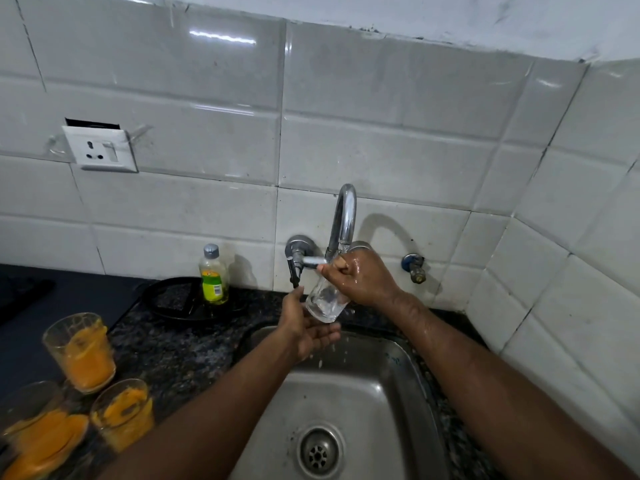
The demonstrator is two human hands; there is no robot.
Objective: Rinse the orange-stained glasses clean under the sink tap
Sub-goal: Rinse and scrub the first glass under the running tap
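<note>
A clear glass is tilted under the chrome tap, and water runs from the spout onto it. My right hand grips the glass at its mouth, fingers curled and wet. My left hand cradles the base from below, thumb up along the side; drops fall from it into the steel sink. Several orange-stained glasses stand on the dark counter at the lower left, one upright at the back, another nearer, and the nearest is blurred.
A dish-soap bottle stands by a black tray left of the tap. The tap lever hangs beside my left thumb. A small brass valve sticks out of the tiled wall at right. A wall socket sits upper left.
</note>
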